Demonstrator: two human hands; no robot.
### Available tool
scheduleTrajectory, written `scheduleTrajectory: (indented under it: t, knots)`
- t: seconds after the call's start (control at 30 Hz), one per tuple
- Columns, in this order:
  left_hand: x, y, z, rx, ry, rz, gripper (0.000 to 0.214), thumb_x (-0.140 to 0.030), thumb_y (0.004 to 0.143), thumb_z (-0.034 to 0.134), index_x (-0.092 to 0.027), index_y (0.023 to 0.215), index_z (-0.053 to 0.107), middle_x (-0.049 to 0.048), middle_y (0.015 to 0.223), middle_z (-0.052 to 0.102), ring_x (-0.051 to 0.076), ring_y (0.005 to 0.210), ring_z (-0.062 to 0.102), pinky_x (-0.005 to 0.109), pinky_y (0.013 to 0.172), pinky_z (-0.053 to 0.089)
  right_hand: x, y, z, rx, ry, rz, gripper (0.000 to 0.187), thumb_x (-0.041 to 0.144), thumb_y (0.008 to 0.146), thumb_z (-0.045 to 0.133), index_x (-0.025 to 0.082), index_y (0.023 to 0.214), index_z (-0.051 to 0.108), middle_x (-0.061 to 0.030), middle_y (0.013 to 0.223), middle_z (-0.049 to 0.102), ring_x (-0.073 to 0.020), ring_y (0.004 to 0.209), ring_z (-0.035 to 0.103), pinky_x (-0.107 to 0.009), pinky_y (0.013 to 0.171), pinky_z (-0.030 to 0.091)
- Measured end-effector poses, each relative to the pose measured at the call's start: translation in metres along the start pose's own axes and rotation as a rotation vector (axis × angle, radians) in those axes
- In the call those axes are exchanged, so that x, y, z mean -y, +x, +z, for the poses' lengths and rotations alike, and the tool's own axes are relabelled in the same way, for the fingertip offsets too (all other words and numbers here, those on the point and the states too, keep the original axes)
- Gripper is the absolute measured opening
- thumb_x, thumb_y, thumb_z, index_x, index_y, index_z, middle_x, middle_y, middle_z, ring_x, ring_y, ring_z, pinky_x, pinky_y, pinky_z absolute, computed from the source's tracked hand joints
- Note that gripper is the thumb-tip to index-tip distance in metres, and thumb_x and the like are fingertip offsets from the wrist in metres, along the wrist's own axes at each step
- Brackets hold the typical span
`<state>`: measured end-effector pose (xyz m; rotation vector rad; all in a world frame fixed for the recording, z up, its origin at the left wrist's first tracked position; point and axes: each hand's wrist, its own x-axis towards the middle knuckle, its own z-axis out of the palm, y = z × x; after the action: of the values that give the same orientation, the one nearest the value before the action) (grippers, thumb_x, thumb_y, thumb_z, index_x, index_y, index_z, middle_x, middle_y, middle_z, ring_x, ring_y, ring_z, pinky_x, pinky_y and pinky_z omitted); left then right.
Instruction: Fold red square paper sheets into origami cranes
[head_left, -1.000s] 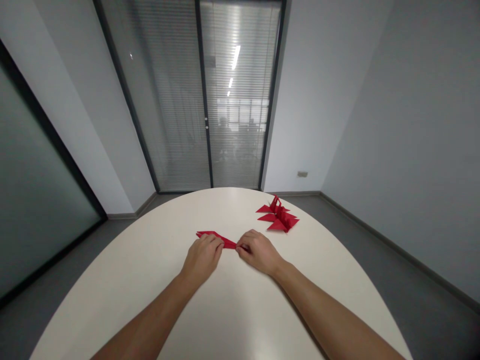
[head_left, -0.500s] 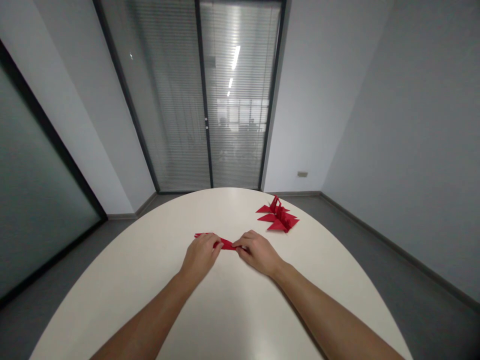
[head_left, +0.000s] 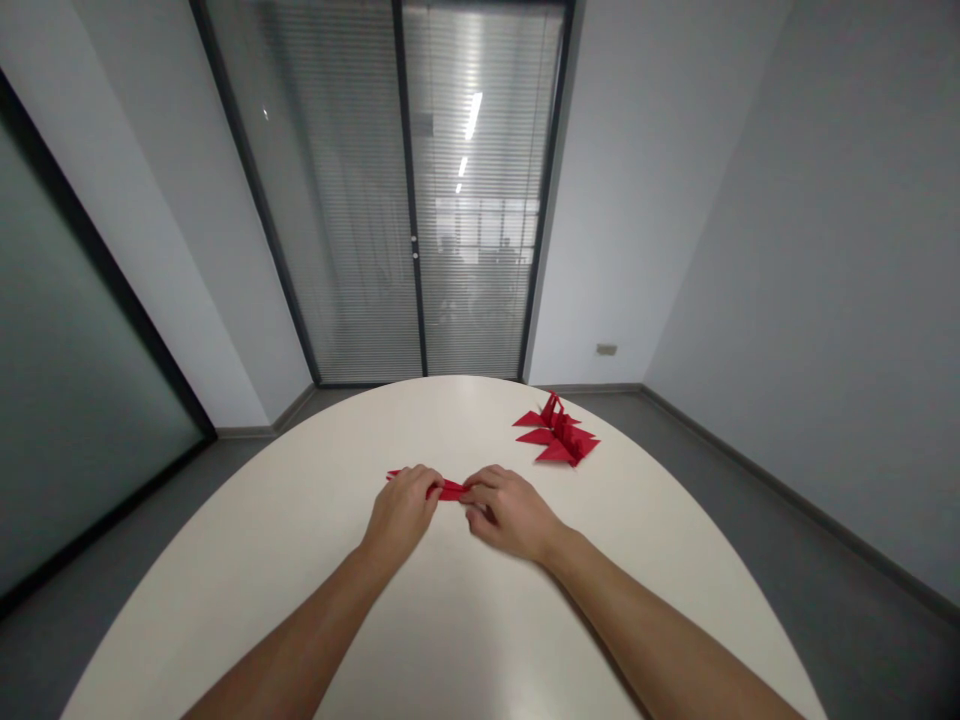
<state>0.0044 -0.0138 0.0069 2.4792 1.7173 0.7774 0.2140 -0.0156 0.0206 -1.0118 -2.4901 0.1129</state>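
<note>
A narrow folded piece of red paper [head_left: 453,491] lies low over the table between my two hands. My left hand [head_left: 405,505] is closed on its left part, and a pointed red end sticks out past the knuckles. At the paper's right end, the fingertips of my right hand [head_left: 511,512] press on it, with the thumb bent below. Fingers cover much of the paper, so its full shape is hidden. Beyond my right hand rest several red origami cranes [head_left: 559,435], bunched close together with pointed wings spread.
The round white table [head_left: 300,560] has a curved far edge just behind the cranes. Past it stand a glass partition with blinds [head_left: 360,220] and a plain wall [head_left: 637,180] with a small outlet [head_left: 606,350].
My right fingers have shifted slightly left over the paper's end, and the right thumb has drawn back and down from it. My left hand stays almost in place.
</note>
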Motion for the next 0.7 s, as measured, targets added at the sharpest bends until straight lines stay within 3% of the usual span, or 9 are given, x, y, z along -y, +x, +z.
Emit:
scheduleTrajectory:
  t: [0.17,0.27,0.47,0.7]
  knots:
    - [-0.0015,-0.0004,-0.0031,0.005,0.027,0.007,0.013,-0.015,0.093,0.055,-0.020,0.091,0.066,0.0032,0.096,0.072,0.021,0.093,0.063,0.034,0.082,0.046,0.0036,0.0001,-0.0024,0.072,0.051,-0.124,0.033,0.023,0.093,0.052,0.021,0.122,0.068,-0.0041,0.133,0.066,-0.0224,0.123,0.059,-0.038,0.116,0.036]
    - [-0.0010,-0.0006,-0.0043,0.026,0.046,0.026,0.017,-0.014,0.094,0.053,-0.020,0.091,0.068,0.0042,0.097,0.072,0.021,0.094,0.065,0.034,0.083,0.048,0.0025,0.0002,-0.0029,0.074,0.058,-0.106,0.035,0.020,0.095,0.048,0.023,0.124,0.068,-0.0029,0.134,0.066,-0.0211,0.126,0.059,-0.037,0.119,0.033]
    - [0.0005,-0.0022,-0.0010,0.013,0.067,0.127,0.016,-0.024,0.094,0.058,-0.023,0.100,0.073,0.0079,0.113,0.071,0.026,0.119,0.060,0.038,0.100,0.045,-0.0015,0.0002,-0.0024,0.061,0.021,-0.001,0.037,0.018,0.095,0.045,0.021,0.122,0.070,-0.0035,0.129,0.069,-0.0209,0.127,0.059,-0.036,0.117,0.036]
    - [-0.0066,-0.0015,-0.0074,0.109,0.146,0.086,0.017,-0.024,0.097,0.053,-0.020,0.093,0.070,0.0048,0.095,0.069,0.020,0.084,0.065,0.031,0.077,0.047,-0.0053,-0.0013,-0.0003,0.041,-0.065,0.136,0.031,0.020,0.093,0.049,0.021,0.109,0.075,-0.0033,0.122,0.073,-0.0240,0.127,0.059,-0.035,0.110,0.043]
